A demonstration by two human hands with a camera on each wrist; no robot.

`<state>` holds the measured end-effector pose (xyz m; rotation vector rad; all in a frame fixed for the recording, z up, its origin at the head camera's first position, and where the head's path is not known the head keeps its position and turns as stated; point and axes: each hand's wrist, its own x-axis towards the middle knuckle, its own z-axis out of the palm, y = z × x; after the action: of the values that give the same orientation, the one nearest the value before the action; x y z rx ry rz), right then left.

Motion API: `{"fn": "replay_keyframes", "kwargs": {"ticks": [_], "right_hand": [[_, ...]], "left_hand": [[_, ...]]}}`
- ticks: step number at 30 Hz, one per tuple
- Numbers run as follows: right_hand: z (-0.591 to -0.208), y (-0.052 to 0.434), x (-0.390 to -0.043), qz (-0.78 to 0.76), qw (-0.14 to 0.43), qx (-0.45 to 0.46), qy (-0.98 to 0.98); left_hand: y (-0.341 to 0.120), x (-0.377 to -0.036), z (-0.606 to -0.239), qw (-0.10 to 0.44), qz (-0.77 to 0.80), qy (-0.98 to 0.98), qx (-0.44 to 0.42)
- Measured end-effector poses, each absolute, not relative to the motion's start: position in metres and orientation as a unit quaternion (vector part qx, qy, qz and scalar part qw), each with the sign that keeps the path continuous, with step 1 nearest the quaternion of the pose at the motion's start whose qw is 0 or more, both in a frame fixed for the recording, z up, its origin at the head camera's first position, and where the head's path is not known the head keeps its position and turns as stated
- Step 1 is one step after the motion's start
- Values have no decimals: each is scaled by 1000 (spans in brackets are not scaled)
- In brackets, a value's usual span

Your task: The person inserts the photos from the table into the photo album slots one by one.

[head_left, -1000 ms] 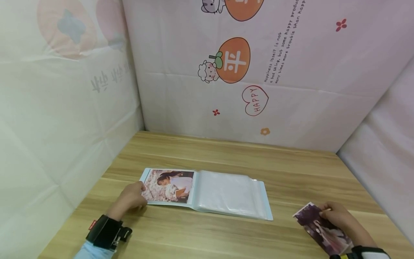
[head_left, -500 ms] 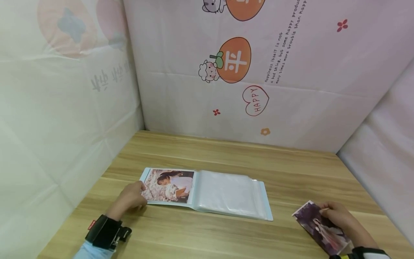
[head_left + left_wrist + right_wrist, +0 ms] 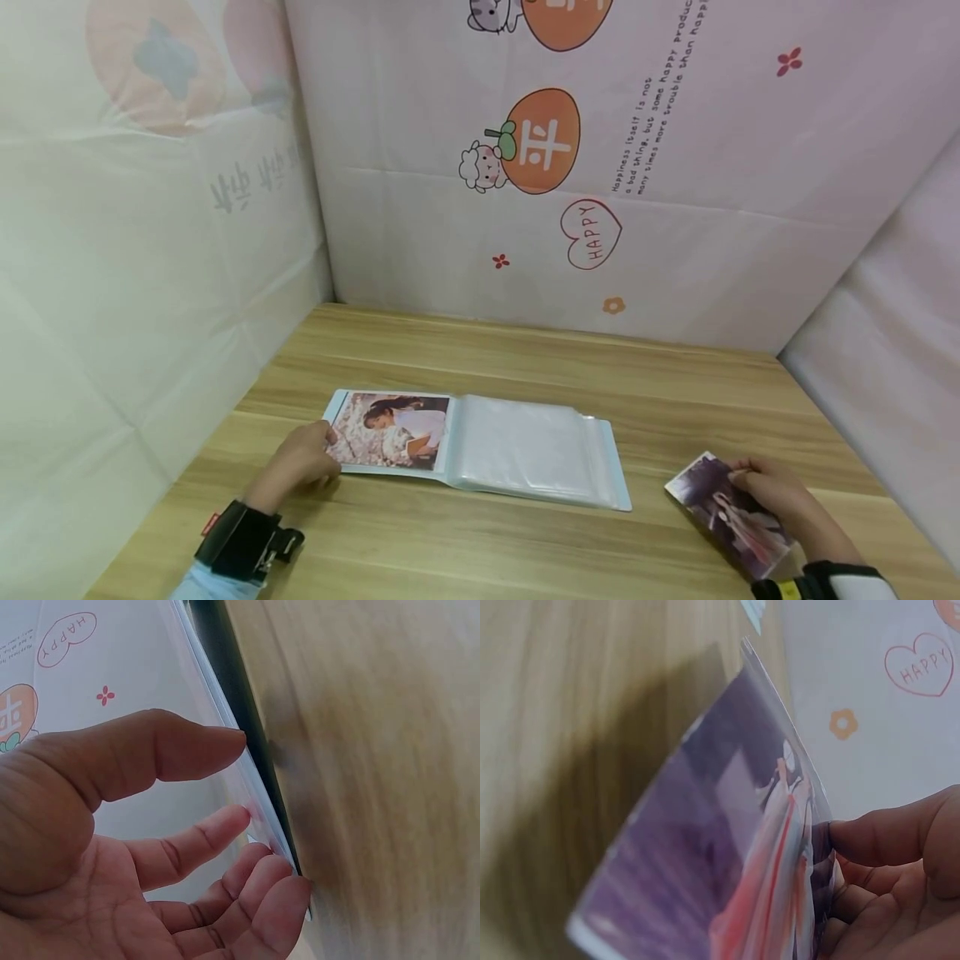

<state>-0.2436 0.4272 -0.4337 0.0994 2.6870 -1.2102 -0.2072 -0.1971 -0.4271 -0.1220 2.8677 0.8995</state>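
lining wooden table [image 3: 525,358]: cartoon-printed sheets [image 3: 675,167]

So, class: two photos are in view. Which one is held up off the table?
The purple photo, pinched in the right hand. The other photo lies flat in the open album, its edge under the left hand.

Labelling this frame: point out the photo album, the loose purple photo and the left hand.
photo album [image 3: 536,454], head view, empty clear sleeve page.
purple photo [image 3: 723,512], head view, middle of print.
left hand [image 3: 296,461], head view, back of hand.
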Motion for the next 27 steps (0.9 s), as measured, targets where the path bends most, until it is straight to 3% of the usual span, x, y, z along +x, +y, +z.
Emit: {"fn": "replay_keyframes", "kwargs": {"ticks": [14, 27], "right_hand": [[-426, 401, -248, -438, 80, 10, 895], [-419, 365, -257, -466, 74, -8, 882]], "left_hand": [[-194, -204, -428, 56, 301, 951, -31], [-176, -204, -426, -3, 331, 943, 47]]}}
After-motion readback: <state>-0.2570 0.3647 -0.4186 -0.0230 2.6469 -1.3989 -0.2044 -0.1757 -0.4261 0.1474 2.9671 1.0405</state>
